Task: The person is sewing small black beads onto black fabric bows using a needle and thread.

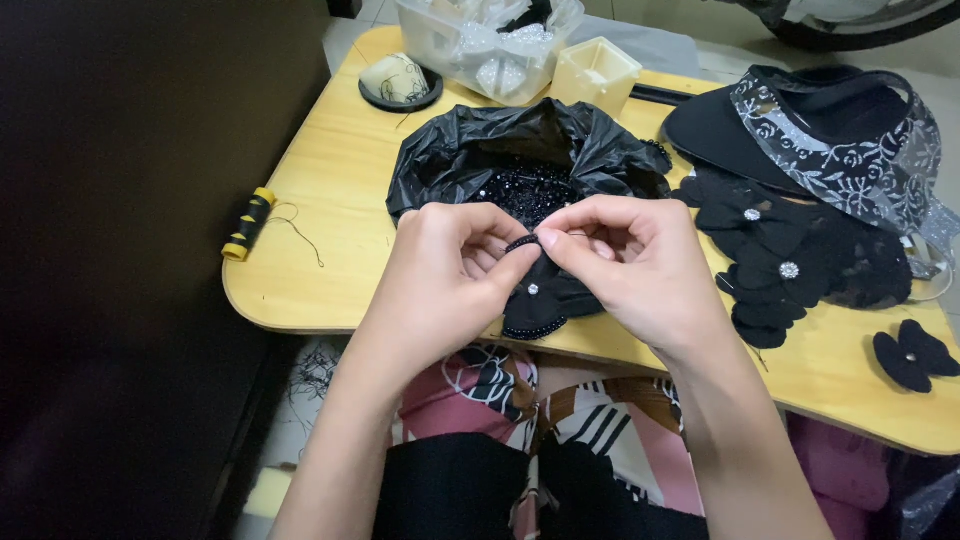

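My left hand (pixel 445 270) and my right hand (pixel 625 265) meet over the near edge of a small yellow wooden table (pixel 330 190). Both pinch a black fabric flower piece (pixel 545 295) edged with black beads, with a small clear stone at its middle. The fingertips touch at the top of the piece, where a short beaded strand arches between them. Just behind the hands lies an open black plastic bag (pixel 530 150) holding loose black beads.
Several finished black fabric flowers (pixel 775 260) lie at the right, one more (pixel 915 355) near the right edge. A black visor with silver lace (pixel 830 135) sits behind them. A clear plastic box (pixel 485 40), a cream cup (pixel 595 72), a thread cone (pixel 400 80) and a black-yellow spool (pixel 248 224) stand around.
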